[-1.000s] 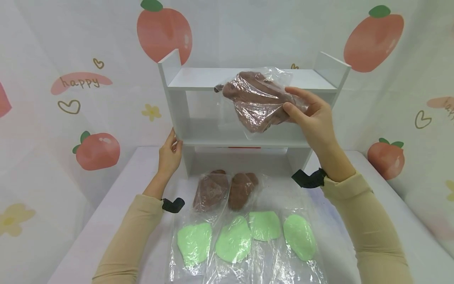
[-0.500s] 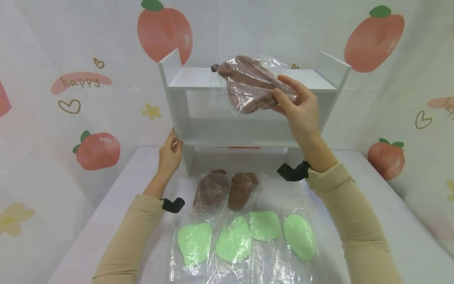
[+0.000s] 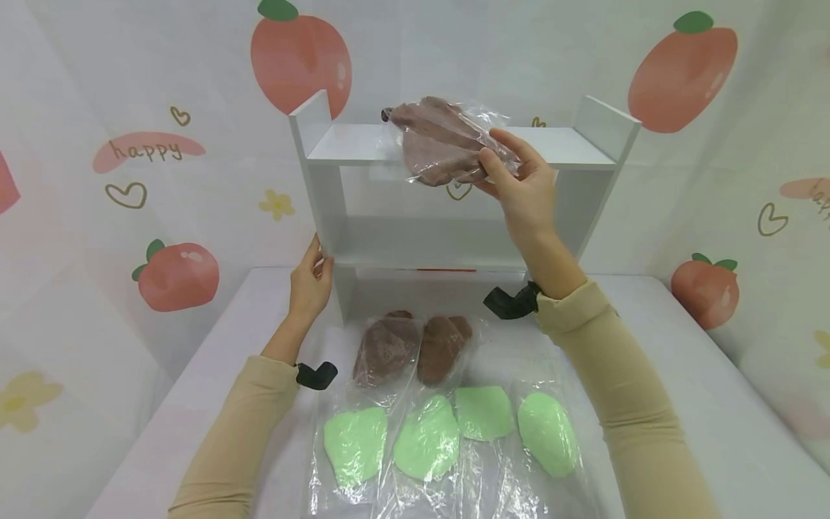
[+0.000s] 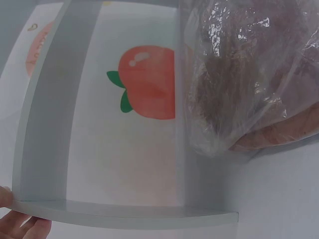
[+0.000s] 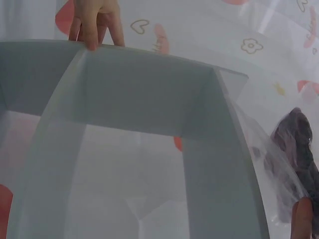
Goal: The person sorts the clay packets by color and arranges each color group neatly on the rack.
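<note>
My right hand (image 3: 525, 184) pinches the edge of a clear plastic bag (image 3: 434, 140) with a flattened, irregular brown piece inside, a small dark tip showing at its left end. In the head view the bag overlaps the top board of a white two-tier shelf (image 3: 551, 144). The same bag (image 5: 294, 154) appears at the right of the right wrist view, beside the shelf's top edge. My left hand (image 3: 311, 285) grips the shelf's left side panel, thumb at the front; its fingers are partly hidden. The left wrist view catches fingertips (image 4: 30, 229) at the panel.
Below the shelf's front lie two more bagged brown pieces (image 3: 387, 349) (image 3: 442, 349). Nearer me, several clear bags with flat light green pieces (image 3: 426, 440) lie in a row on the white table (image 3: 648, 404). A fruit-printed cloth (image 3: 194, 58) hangs behind.
My right hand has carried the bagged brown piece up and to the left, from in front of the shelf's opening to its top board. The left hand stays on the side panel.
</note>
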`<action>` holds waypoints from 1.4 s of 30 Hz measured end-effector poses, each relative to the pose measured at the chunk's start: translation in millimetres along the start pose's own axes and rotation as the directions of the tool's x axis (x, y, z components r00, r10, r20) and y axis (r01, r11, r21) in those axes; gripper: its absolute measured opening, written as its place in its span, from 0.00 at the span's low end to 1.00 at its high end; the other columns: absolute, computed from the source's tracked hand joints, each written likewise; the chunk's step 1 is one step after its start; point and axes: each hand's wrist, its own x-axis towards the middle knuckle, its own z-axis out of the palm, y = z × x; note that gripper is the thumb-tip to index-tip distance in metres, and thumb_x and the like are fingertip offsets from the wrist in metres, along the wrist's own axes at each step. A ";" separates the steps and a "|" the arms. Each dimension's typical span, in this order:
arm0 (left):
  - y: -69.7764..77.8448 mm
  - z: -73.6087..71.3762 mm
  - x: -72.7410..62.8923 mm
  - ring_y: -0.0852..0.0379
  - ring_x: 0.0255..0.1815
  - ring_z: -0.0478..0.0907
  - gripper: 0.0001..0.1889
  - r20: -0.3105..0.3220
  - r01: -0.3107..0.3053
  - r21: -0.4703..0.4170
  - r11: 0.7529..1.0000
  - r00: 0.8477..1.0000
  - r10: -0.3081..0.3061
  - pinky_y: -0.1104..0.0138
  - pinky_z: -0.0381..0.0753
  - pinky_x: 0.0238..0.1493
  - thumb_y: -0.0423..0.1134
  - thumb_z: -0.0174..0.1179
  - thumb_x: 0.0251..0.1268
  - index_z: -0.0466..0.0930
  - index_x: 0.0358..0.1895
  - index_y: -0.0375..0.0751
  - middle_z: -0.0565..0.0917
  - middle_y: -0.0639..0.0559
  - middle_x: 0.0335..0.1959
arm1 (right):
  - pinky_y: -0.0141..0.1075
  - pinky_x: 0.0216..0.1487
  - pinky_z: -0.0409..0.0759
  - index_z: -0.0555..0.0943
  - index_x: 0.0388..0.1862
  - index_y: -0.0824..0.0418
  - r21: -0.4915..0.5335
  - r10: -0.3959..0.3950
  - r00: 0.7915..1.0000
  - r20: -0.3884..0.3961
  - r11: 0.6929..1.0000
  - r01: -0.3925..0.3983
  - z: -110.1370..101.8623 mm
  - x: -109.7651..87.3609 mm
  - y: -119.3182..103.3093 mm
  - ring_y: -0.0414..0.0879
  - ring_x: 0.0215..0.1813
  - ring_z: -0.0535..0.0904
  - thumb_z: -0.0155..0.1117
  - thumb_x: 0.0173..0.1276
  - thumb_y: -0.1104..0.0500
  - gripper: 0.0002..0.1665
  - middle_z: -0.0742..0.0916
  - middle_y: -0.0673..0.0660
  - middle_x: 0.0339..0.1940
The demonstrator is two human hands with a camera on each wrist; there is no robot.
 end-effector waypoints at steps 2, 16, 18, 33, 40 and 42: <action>-0.1 0.0 0.2 0.34 0.62 0.71 0.28 -0.001 0.003 0.000 1.000 1.000 -0.003 0.52 0.76 0.62 0.32 0.46 0.71 0.52 0.73 0.42 0.65 0.30 0.66 | 0.30 0.38 0.87 0.77 0.55 0.65 0.010 0.009 1.000 0.000 1.000 -0.009 4.5 1.6 0.8 0.40 0.35 0.84 0.62 0.62 0.67 0.20 0.83 0.56 0.42; -0.1 0.5 0.0 0.36 0.63 0.70 0.28 -0.011 -0.013 -0.009 1.000 1.000 0.013 0.51 0.75 0.62 0.32 0.46 0.71 0.53 0.73 0.42 0.65 0.33 0.68 | 0.37 0.56 0.82 0.69 0.65 0.61 -0.036 0.118 0.993 0.023 0.992 -0.117 33.6 0.0 6.6 0.40 0.44 0.80 0.53 0.70 0.63 0.24 0.76 0.56 0.50; 0.0 0.4 0.0 0.36 0.63 0.70 0.28 -0.010 -0.011 -0.007 1.000 1.000 0.011 0.51 0.75 0.62 0.32 0.46 0.71 0.52 0.73 0.42 0.64 0.33 0.68 | 0.39 0.58 0.81 0.68 0.67 0.61 -0.027 0.133 0.990 0.047 0.991 -0.132 37.5 -0.8 8.5 0.39 0.45 0.78 0.51 0.71 0.63 0.25 0.76 0.55 0.51; -0.8 0.1 0.5 0.35 0.62 0.71 0.28 -0.001 0.005 -0.005 1.000 1.000 -0.005 0.52 0.76 0.62 0.33 0.46 0.72 0.52 0.73 0.41 0.64 0.32 0.68 | 0.31 0.49 0.85 0.72 0.63 0.60 -0.207 0.140 0.985 0.100 0.971 -0.117 59.8 1.4 23.7 0.39 0.38 0.82 0.58 0.66 0.66 0.25 0.74 0.54 0.56; 0.3 1.0 0.2 0.34 0.61 0.72 0.28 -0.004 -0.005 -0.004 1.000 1.000 0.005 0.52 0.76 0.61 0.32 0.46 0.71 0.52 0.73 0.39 0.64 0.32 0.68 | 0.31 0.43 0.86 0.73 0.54 0.65 -0.144 0.074 0.995 0.061 0.987 -0.065 66.9 3.9 31.1 0.38 0.29 0.83 0.62 0.62 0.68 0.21 0.74 0.53 0.32; 0.1 1.1 0.4 0.34 0.61 0.72 0.28 -0.006 -0.010 -0.004 1.000 1.000 0.010 0.52 0.76 0.61 0.32 0.46 0.71 0.52 0.72 0.38 0.64 0.32 0.68 | 0.30 0.42 0.86 0.73 0.53 0.66 -0.130 0.079 0.995 0.053 0.989 -0.071 68.8 4.4 32.1 0.38 0.29 0.84 0.63 0.61 0.68 0.20 0.75 0.53 0.30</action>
